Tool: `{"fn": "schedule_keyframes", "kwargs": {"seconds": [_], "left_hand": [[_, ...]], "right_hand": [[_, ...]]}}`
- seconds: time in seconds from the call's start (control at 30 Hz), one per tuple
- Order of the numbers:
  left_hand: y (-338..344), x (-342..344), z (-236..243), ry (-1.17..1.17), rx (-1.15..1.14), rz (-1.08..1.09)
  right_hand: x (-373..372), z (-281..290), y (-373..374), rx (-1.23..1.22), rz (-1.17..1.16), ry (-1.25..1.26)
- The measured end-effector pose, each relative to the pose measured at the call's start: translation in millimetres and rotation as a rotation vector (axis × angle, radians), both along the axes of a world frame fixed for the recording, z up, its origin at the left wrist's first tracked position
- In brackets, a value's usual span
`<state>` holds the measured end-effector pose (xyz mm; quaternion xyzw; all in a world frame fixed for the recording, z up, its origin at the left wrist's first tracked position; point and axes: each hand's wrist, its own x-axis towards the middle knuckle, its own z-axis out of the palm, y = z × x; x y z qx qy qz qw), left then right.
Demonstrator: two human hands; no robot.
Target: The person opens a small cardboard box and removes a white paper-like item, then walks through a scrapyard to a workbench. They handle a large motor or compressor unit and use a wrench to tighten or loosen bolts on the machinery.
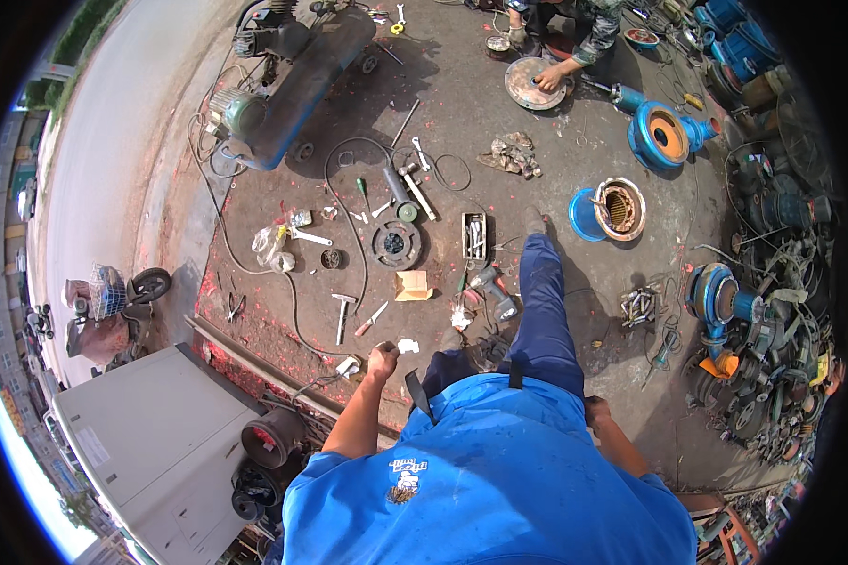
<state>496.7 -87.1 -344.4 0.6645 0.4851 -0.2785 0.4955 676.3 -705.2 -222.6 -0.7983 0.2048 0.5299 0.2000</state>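
Note:
My left hand (383, 360) hangs low at my left side, fingers curled; whether anything is in them is too small to make out. Near it in the picture are a knife (370, 318) with a reddish handle, a hammer (340, 318) and a white scrap (408, 346) on the ground. My right hand (595, 411) is mostly hidden beside my right hip. Around my feet lie a power drill (499, 297), an open cardboard box (413, 285), a metal tray of tools (474, 235) and a dark ring plate (395, 246). A blue motor housing (587, 218) stands beyond my extended leg.
A compressor (309, 75) stands upper left; hoses cross the ground. A co-worker's hand (548, 77) rests on a round plate (528, 92). Blue pumps (655, 132) and piled parts (773, 377) line the right. A white box body (151, 452) and scooter (104, 320) occupy the left, beside a road.

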Motion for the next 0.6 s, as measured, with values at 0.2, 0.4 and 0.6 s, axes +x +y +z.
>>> {"fn": "schedule_keyframes", "kwargs": {"seconds": [0.2, 0.4, 0.6], "left_hand": [[31.6, 195.7, -35.8, -0.042, 0.105, 0.062], [105.9, 482.5, 29.8, -0.095, 0.152, 0.053], [264.7, 696.2, 92.0, -0.184, 0.380, 0.010]], "right_hand": [[311.3, -35.7, 127.2, -0.085, -0.117, 0.158], [675.9, -42.3, 259.6, 0.306, -0.082, -0.433], [805.4, 20.3, 364.3, 0.384, -0.163, -0.429]]}}
